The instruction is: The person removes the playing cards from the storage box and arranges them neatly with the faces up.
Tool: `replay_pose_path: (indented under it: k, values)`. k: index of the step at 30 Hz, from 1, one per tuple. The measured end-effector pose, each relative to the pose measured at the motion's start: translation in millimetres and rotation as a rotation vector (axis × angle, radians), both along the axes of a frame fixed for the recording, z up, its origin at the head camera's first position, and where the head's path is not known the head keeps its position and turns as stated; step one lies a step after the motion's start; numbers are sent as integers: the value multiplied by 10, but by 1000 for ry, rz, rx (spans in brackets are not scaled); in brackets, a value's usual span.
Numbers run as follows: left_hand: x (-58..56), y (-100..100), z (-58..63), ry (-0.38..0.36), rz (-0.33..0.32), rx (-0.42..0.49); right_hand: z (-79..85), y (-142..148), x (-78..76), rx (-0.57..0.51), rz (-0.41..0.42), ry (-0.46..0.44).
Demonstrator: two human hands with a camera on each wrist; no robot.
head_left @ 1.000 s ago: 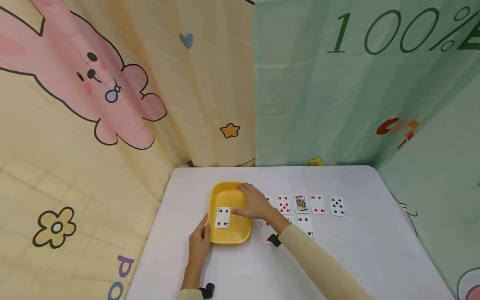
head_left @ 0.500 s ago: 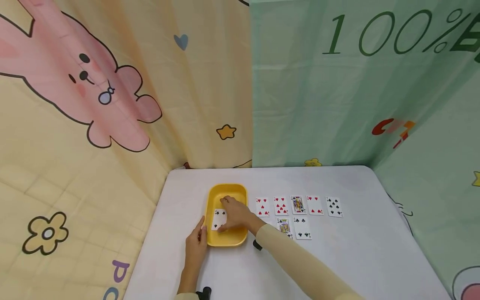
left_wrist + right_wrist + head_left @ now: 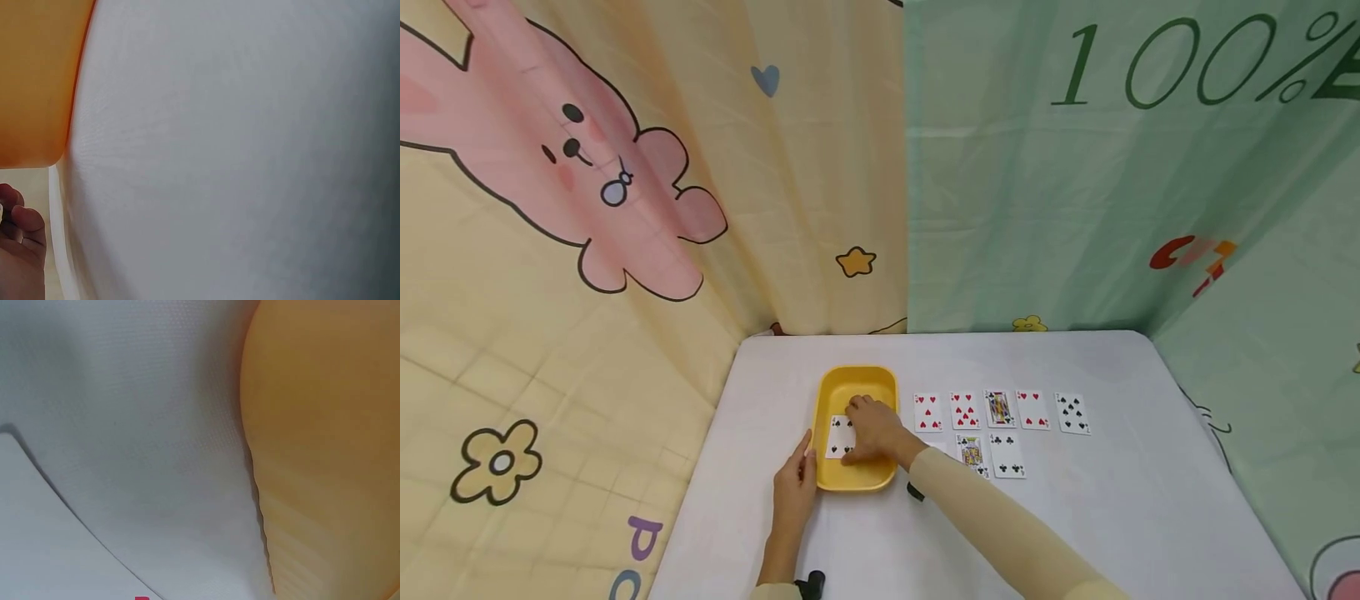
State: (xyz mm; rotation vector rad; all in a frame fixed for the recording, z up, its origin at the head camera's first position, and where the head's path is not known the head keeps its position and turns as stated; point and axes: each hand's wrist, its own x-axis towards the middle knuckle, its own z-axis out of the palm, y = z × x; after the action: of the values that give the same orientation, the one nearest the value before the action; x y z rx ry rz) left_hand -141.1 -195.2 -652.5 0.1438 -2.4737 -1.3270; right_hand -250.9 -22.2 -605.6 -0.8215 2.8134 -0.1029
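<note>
On the white table stands a yellow plastic tray (image 3: 892,467). A face-up playing card (image 3: 838,433) with black pips lies in its left half. My right hand (image 3: 874,429) reaches into the tray over that card, thumb at its near edge and curled fingers by its far edge; the card's right part is hidden. My left hand (image 3: 793,490) holds the tray's left rim, thumb and fingertips against it. In the left wrist view, part of the left hand (image 3: 24,244) shows below the tray's orange-looking corner (image 3: 37,81).
Right of the tray, several face-up cards lie in two rows, among them a red-heart card (image 3: 928,413), a king (image 3: 972,454) and a spades card (image 3: 1072,414). My right forearm (image 3: 992,508) crosses the front row's left end and partly hides one card. Printed curtains (image 3: 1022,192) surround the table.
My right hand has moved left and down from the tray's right rim onto the card. Over the last half second it has barely moved. My left hand has stayed at the rim.
</note>
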Motion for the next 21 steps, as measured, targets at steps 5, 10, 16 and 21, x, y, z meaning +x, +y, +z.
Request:
replay_pose_path:
  k: [5,10,16,21]
  values:
    - [3,-3,7,-19,4,6,-32,-9,15,25,14,8]
    - [1,-2,17,-18,-3,10,-48,-11,23,56,33,29]
    - [-4,4,21,-20,2,10,-45,-14,26,77,45,35]
    - [-8,8,20,-42,-1,12,-61,-21,24,82,41,27]
